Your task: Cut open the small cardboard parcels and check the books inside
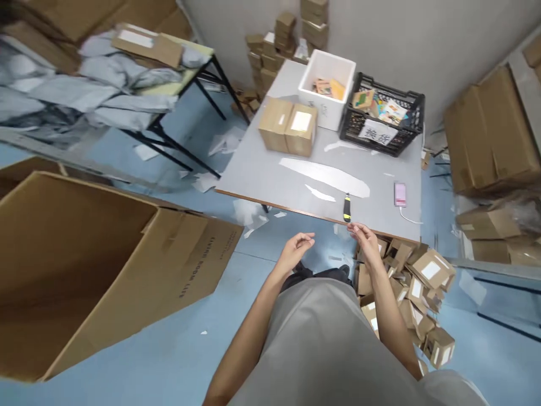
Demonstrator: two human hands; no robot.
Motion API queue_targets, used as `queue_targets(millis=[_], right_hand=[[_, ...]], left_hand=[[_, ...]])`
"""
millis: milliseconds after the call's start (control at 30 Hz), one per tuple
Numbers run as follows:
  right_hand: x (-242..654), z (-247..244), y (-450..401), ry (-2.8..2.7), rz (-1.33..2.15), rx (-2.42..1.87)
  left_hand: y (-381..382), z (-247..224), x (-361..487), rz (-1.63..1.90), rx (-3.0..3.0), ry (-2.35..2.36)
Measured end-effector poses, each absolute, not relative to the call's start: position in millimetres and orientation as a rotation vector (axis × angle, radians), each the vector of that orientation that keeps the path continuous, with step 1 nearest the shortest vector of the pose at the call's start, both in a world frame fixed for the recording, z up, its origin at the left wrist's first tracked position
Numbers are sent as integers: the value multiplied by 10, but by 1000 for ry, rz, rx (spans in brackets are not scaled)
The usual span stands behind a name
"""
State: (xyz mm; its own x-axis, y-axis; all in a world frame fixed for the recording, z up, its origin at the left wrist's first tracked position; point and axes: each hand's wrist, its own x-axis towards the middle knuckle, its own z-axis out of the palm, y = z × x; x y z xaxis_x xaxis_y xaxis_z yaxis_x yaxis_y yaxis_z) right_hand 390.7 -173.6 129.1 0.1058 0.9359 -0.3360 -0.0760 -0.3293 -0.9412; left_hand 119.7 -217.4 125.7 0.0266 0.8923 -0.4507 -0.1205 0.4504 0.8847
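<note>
I'm holding my left hand [296, 248] loosely open, right hand [366, 239] just short of the cutter [347, 208], grip unclear, the carton [274, 125] beyond sitting apparently unopened.

Wearing a loose, plain grey shirt [323, 344] with a rounded far edge, dark trousers [332, 274] and a dark shoe [345, 272] beyond. Showing bare forearms [249, 330], a bare left hand [295, 248] and a bare right hand [366, 241].

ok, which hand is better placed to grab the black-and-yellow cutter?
Probably the right hand: it's close beside the near end of the cutter, at the front edge of the table. The left hand is clearly farther from it.
</note>
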Motion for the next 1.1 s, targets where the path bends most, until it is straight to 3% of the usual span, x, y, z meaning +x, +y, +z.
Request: queue_targets(millis=[333,667,1100], right_hand=[[2449,1587,-1223,-1111,1573,-1391],[1797,1470,-29,-1182,1701,-1277],[1562,1280,944,-1214,1757,-1282]], left_hand=[[-1828,1374,52,1063,661,1355],[-676,1534,-436,1070,750,1445],[628,1320,-672,1031,738,1502]])
